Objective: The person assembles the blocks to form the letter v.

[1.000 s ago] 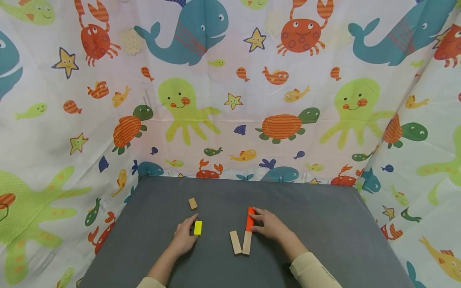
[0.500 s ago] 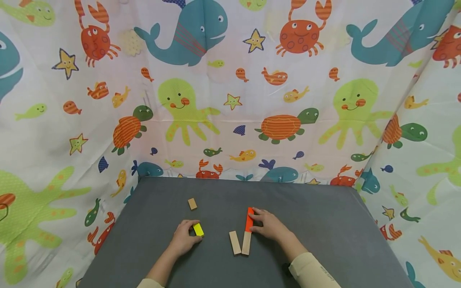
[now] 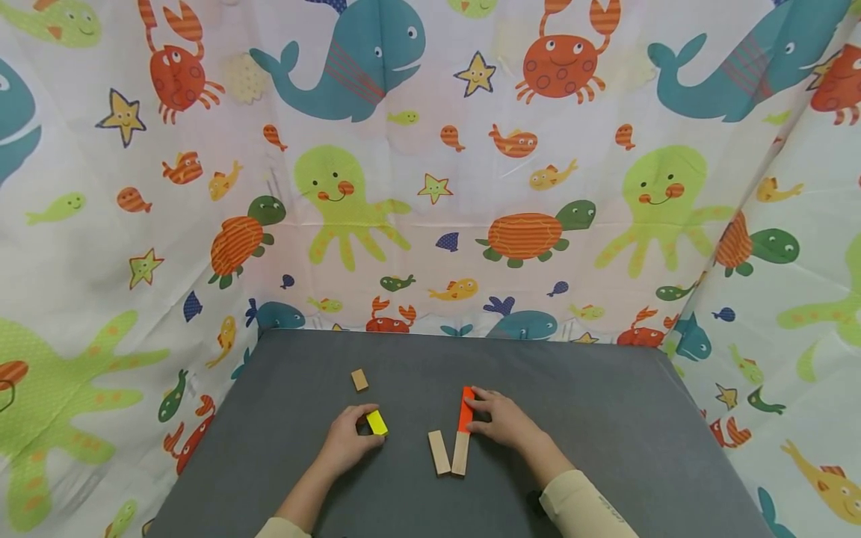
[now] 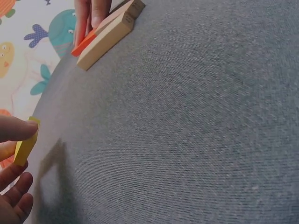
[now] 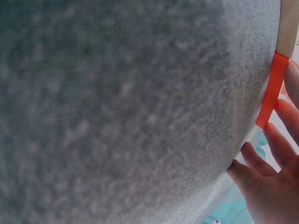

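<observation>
My left hand [image 3: 346, 439] pinches a small yellow block [image 3: 377, 423] between thumb and fingers. In the left wrist view the yellow block [image 4: 26, 145] is tilted, and a shadow falls on the cloth beside the hand. On the right, my right hand [image 3: 504, 422] holds an orange block [image 3: 466, 409] by its side, thumb towards the near end and fingers towards the far end. That orange block [image 5: 273, 91] stands end to end with a plain wooden block [image 3: 460, 453]. Another plain wooden block [image 3: 439, 453] lies just left of it, slightly angled, their near ends close together.
A shorter wooden block [image 3: 359, 380] lies farther back, beyond my left hand. Dark grey cloth [image 3: 572, 388] covers the table. Behind it and along the sides hangs a curtain [image 3: 430, 224] printed with sea animals.
My left hand has shifted slightly right with the yellow block, which has turned from upright to slanted in the head view. The right hand and the orange block stay where they were.
</observation>
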`<move>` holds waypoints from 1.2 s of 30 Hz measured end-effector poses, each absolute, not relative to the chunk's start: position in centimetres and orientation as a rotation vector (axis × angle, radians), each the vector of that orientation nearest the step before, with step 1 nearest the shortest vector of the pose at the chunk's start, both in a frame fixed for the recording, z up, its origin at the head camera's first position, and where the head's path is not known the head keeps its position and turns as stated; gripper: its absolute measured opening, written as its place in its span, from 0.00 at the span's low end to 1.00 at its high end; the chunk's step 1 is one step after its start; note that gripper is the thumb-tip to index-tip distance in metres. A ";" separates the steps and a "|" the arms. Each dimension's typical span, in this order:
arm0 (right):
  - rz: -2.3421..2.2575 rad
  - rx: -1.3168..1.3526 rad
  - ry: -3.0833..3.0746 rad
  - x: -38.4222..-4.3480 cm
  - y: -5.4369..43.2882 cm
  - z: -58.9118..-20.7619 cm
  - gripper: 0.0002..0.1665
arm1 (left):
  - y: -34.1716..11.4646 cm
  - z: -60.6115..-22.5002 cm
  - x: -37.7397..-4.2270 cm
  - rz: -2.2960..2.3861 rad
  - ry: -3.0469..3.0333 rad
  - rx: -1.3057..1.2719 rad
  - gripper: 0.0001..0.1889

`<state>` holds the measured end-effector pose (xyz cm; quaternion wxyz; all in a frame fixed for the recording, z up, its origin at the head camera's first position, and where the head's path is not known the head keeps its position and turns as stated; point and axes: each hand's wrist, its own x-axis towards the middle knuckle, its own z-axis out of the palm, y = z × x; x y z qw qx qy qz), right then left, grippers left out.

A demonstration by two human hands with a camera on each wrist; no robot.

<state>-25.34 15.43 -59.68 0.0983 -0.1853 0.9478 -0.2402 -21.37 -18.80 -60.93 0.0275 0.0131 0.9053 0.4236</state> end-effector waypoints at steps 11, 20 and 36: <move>-0.721 -0.544 2.808 -25.4 15.5 -59.7 0.37 | -18.0 -59.5 -21.8 1.305 2.791 0.024 0.31; -0.706 -0.573 2.803 -25.6 15.6 -59.6 0.38 | -17.4 -58.8 -21.8 1.334 2.781 0.085 0.31; -0.720 -0.555 2.789 -25.5 15.5 -59.7 0.38 | -16.5 -58.1 -22.2 1.339 2.761 0.134 0.31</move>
